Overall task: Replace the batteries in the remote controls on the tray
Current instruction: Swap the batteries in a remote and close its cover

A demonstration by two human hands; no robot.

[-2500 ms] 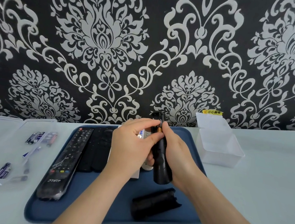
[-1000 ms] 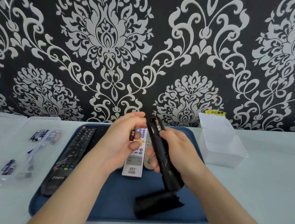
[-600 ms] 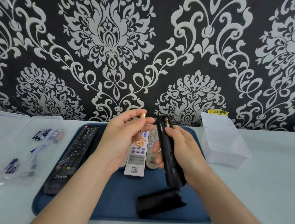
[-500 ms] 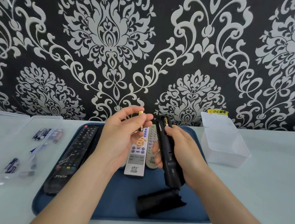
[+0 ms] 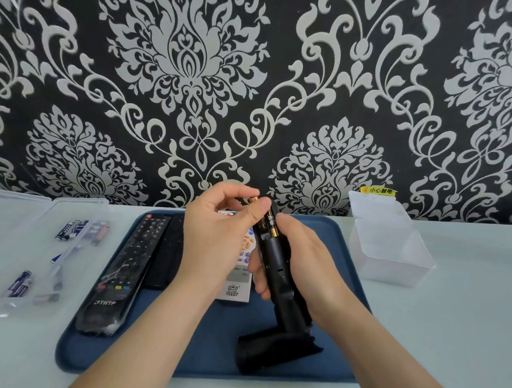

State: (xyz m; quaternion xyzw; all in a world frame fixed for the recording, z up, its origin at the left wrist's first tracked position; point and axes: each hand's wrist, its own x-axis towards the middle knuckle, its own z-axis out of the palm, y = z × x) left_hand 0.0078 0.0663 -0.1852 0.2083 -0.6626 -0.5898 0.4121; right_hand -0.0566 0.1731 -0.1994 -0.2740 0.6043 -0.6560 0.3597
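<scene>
My right hand (image 5: 300,259) grips a slim black remote (image 5: 277,267) upright over the blue tray (image 5: 320,369), its battery bay open at the top with one gold battery (image 5: 272,226) seated in it. My left hand (image 5: 217,230) pinches a second gold-tipped battery (image 5: 253,198) at the top of that bay. The remote's black cover (image 5: 275,350) lies on the tray below. A long black THTF remote (image 5: 124,272), another black remote (image 5: 167,257) and a white remote (image 5: 237,285) lie on the tray, partly hidden by my left hand.
A clear flat box (image 5: 5,252) on the left holds several blue-and-white batteries (image 5: 72,228). An empty clear plastic box (image 5: 389,252) with its lid up stands right of the tray. The patterned wall rises just behind the pale table (image 5: 453,335).
My left hand pulled a battery out of the black remote, lifted and turned it, and now has it back at the top of the open bay. My right hand kept its grip on the remote.
</scene>
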